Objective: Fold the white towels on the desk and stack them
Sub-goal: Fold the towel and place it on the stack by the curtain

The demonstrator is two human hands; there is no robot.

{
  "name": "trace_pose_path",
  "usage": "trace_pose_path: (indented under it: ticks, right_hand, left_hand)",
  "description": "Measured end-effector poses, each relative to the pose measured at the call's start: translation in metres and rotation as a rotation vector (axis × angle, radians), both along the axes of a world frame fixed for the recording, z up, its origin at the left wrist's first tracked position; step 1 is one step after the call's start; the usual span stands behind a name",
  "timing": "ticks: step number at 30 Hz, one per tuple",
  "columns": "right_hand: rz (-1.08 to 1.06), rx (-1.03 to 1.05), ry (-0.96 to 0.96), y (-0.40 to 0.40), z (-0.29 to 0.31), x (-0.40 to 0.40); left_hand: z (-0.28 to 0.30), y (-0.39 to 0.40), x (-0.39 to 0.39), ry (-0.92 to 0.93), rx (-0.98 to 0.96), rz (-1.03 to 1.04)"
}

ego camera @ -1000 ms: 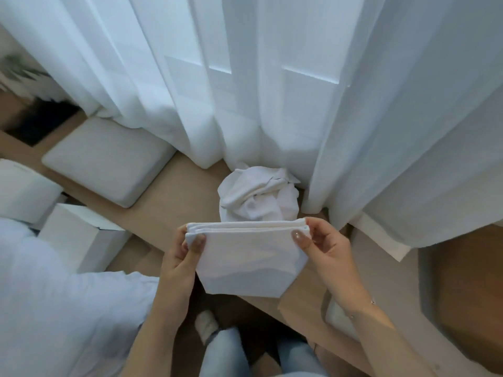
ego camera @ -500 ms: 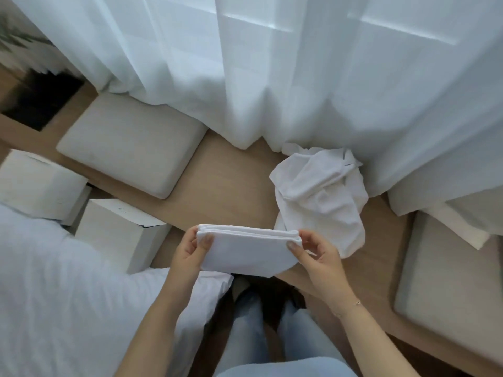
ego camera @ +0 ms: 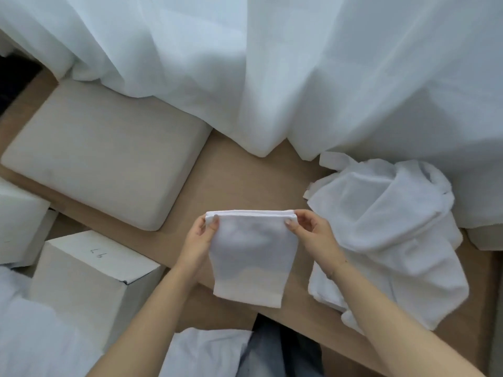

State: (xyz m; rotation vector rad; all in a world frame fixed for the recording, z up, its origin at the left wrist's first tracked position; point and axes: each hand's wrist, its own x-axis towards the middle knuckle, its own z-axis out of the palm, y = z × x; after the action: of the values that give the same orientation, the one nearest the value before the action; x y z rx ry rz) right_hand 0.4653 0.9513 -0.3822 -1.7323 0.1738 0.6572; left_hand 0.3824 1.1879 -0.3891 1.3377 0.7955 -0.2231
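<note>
I hold a folded white towel (ego camera: 253, 257) above the front edge of the wooden desk (ego camera: 245, 180). My left hand (ego camera: 200, 240) pinches its upper left corner and my right hand (ego camera: 313, 236) pinches its upper right corner. The folded edges run along the top and the rest hangs down toward me. A crumpled heap of white towels (ego camera: 389, 235) lies on the desk just right of my right hand.
A beige cushion (ego camera: 106, 151) rests on the desk at the left. White curtains (ego camera: 272, 63) hang along the back edge. White boxes (ego camera: 89, 278) stand at the lower left. Another cushion's edge (ego camera: 487, 238) shows at the far right. My legs are below the desk edge.
The view has tilted down and left, so the crumpled heap now sits further right. The folded towel stays pinched in both hands and now hangs longer, lower over the desk edge.
</note>
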Motion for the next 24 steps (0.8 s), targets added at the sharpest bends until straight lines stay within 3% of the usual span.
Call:
trace_pose_path:
  ticks: [7,14,21,24]
  right_hand:
    - [-0.081,-0.089,-0.013,0.052,-0.13,0.11]
    - [-0.089,-0.262,0.048,0.073,-0.218,0.169]
    - [-0.057,-0.286,0.15,0.081,-0.239,0.176]
    - [0.002,-0.447,0.045,0.082,-0.214,0.158]
  left_hand:
    - [-0.131,0.044,0.121,0.002,0.043,-0.019]
    - [-0.203,0.05,0.183,0.069,0.119,-0.02]
    - [-0.234,0.035,0.196,0.088,0.251,0.095]
    - [-0.228,0.023,0.194,0.151,0.517,0.054]
